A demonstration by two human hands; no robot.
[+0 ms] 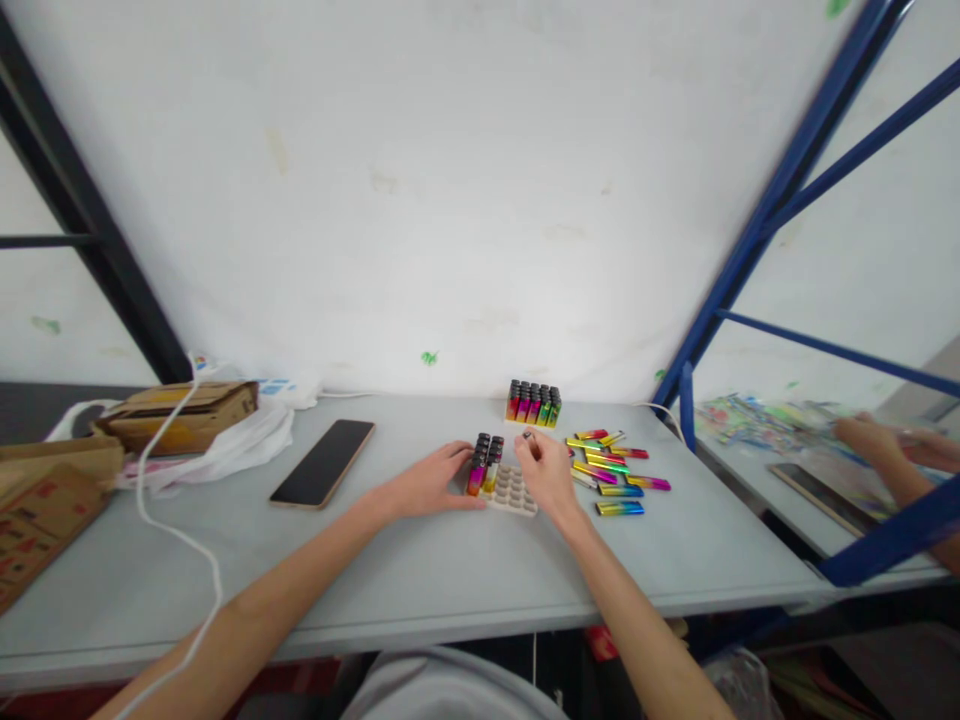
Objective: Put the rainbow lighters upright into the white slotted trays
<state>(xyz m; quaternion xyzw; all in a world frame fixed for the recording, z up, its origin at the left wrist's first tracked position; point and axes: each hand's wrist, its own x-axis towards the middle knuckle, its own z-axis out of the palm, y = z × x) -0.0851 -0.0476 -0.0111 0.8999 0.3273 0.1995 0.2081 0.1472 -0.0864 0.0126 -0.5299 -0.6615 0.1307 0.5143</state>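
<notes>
A pale tray [513, 492] with rows of round-cornered slots lies in front of me. Upright lighters [486, 465] with black tops and shiny coloured bodies fill its left side. My left hand [433, 482] rests around the tray's left end, fingers and thumb spread apart, the thumb by the near corner and the fingertips beside the lighters. Over the tray's right side, my right hand [547, 470] is closed in a pinch on a lighter [528, 435]; only its dark top shows, the rest being hidden by the fingers. Loose metallic-coloured lighters [611, 464] lie scattered just right of this hand.
A block of upright lighters [533, 403] stands near the wall. At left are a phone [324, 464], a plastic bag [259, 435], cardboard boxes [187, 415] and a white cable [176, 530]. Beyond a blue metal frame [739, 260], another person's hands [874, 445] work at right.
</notes>
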